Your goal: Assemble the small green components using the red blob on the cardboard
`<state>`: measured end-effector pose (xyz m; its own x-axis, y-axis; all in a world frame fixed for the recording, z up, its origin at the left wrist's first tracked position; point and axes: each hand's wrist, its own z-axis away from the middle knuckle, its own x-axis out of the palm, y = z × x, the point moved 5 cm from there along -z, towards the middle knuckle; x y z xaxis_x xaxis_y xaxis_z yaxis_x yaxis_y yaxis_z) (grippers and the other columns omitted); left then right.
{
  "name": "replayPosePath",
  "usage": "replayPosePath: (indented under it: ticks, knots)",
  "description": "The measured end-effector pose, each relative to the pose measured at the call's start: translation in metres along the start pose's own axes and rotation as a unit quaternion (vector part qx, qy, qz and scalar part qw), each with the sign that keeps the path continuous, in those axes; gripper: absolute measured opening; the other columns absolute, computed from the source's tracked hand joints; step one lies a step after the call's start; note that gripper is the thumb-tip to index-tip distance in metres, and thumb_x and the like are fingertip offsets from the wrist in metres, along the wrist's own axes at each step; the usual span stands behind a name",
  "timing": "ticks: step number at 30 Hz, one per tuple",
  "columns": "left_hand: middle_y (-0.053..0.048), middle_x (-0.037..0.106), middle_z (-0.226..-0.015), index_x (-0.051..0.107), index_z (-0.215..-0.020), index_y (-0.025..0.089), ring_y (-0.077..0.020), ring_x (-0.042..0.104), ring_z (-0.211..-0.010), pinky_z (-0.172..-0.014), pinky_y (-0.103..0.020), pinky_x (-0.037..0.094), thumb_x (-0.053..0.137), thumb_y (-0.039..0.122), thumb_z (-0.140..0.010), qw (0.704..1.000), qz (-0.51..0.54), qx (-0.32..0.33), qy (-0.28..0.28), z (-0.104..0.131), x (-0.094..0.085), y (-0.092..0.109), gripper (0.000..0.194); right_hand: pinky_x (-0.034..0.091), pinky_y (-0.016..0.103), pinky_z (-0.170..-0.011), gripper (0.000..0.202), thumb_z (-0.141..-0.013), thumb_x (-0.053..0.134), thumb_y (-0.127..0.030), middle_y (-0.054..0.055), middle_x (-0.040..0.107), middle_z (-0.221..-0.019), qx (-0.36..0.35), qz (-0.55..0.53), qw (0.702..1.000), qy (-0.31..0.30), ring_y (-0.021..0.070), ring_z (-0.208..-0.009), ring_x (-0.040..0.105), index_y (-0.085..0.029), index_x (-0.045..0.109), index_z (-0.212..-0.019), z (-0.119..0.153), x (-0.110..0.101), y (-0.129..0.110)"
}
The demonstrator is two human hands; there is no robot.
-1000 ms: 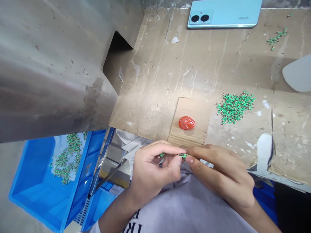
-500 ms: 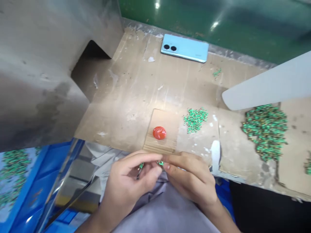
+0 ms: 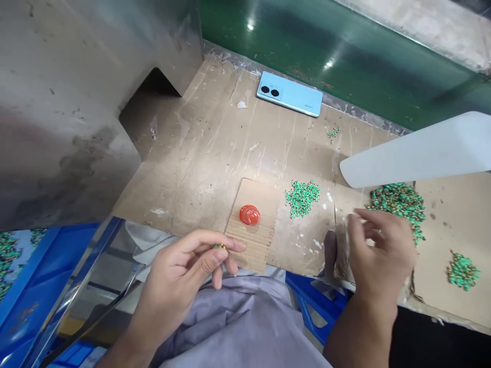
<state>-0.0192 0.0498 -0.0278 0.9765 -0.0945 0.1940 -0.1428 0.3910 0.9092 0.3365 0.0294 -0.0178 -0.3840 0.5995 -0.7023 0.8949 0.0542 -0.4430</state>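
My left hand is closed in a pinch in front of the cardboard piece, thumb and forefinger on a small green-and-gold part. Out to the right, my right hand is slightly blurred, its thumb and forefinger curled close together. Whether anything sits between those fingertips cannot be made out. Just beyond it lies a large heap of green-and-gold parts, partly covered by that hand. A glossy red blob rests on the cardboard piece, with a smaller pile of green parts beside it.
A light blue phone lies at the back by the green wall. At right, a pale rounded arm reaches over the bench. A metal housing stands at left, above a blue tray. Another green pile lies far right.
My hands have parted. The right one has swung right towards the large heap, while the left has shifted slightly left, still pinching a small part. The camera view has shifted somewhat.
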Motion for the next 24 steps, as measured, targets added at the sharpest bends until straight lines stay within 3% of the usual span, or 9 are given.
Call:
replayPosePath:
  ticks: [3,6,10,14,17,21,24]
  knots:
    - [-0.004,0.082,-0.075,0.094,-0.104,0.023,-0.0142,0.071,-0.06,-0.056,-0.022,0.061,0.089,0.034,-0.1,1.0,-0.019,0.007,-0.011,-0.001,-0.003,-0.004,0.012,0.063,0.035,-0.068,0.006,-0.105,0.079,-0.026,0.006,0.079,-0.093,-0.029,-0.035,0.99,-0.137,0.0203,-0.074,0.071,-0.025,0.083,-0.101,0.008,0.023,-0.032]
    - [0.0,0.078,-0.067,0.091,-0.113,0.025,-0.0124,0.067,-0.057,-0.051,-0.019,0.054,0.09,0.036,-0.099,0.997,0.036,-0.061,0.018,0.002,-0.004,-0.013,0.018,0.065,0.037,-0.075,0.01,-0.109,0.073,-0.025,0.007,0.081,-0.098,-0.045,-0.058,0.98,-0.185,0.0225,-0.083,0.077,-0.023,0.082,-0.103,0.012,0.037,-0.042]
    - [-0.004,0.081,-0.068,0.087,-0.096,0.02,-0.0117,0.066,-0.052,-0.046,-0.018,0.048,0.091,0.047,-0.099,0.992,0.098,-0.07,-0.048,0.001,0.006,-0.015,0.027,0.065,0.041,-0.081,0.011,-0.11,0.074,-0.026,0.006,0.083,-0.098,-0.057,-0.069,0.977,-0.192,0.0249,-0.088,0.08,-0.025,0.081,-0.102,0.012,0.041,-0.036]
    - [-0.008,0.083,-0.073,0.089,-0.099,0.018,-0.0138,0.068,-0.053,-0.046,-0.021,0.052,0.1,0.049,-0.088,0.988,0.116,-0.071,-0.071,-0.002,0.009,-0.018,0.035,0.061,0.042,-0.077,0.01,-0.112,0.07,-0.028,0.005,0.084,-0.1,-0.096,-0.011,0.976,-0.196,0.0258,-0.086,0.08,-0.026,0.079,-0.106,0.017,0.043,-0.035]
    - [-0.008,0.082,-0.074,0.091,-0.103,0.018,-0.0145,0.068,-0.056,-0.047,-0.022,0.053,0.097,0.049,-0.092,0.989,0.097,-0.082,-0.071,0.0,0.007,-0.021,0.033,0.058,0.041,-0.072,0.009,-0.11,0.069,-0.027,0.007,0.083,-0.1,-0.099,0.029,0.979,-0.176,0.0262,-0.082,0.079,-0.026,0.076,-0.105,0.019,0.046,-0.035]
    - [-0.008,0.082,-0.082,0.093,-0.102,0.022,-0.0145,0.069,-0.061,-0.05,-0.023,0.054,0.09,0.05,-0.098,0.996,0.061,-0.034,-0.057,0.0,0.004,-0.019,0.028,0.057,0.042,-0.065,0.011,-0.105,0.071,-0.022,0.008,0.08,-0.094,-0.043,0.014,0.988,-0.151,0.0238,-0.071,0.072,-0.027,0.071,-0.095,0.019,0.045,-0.032]
    - [-0.012,0.087,-0.099,0.092,-0.1,0.021,-0.0182,0.079,-0.074,-0.056,-0.024,0.06,0.089,0.042,-0.101,0.994,0.083,-0.013,-0.069,-0.001,0.007,-0.017,0.021,0.061,0.04,-0.063,0.016,-0.099,0.073,-0.014,0.01,0.082,-0.095,0.017,-0.097,0.989,-0.111,0.0268,-0.079,0.079,-0.027,0.071,-0.09,0.017,0.039,-0.037]
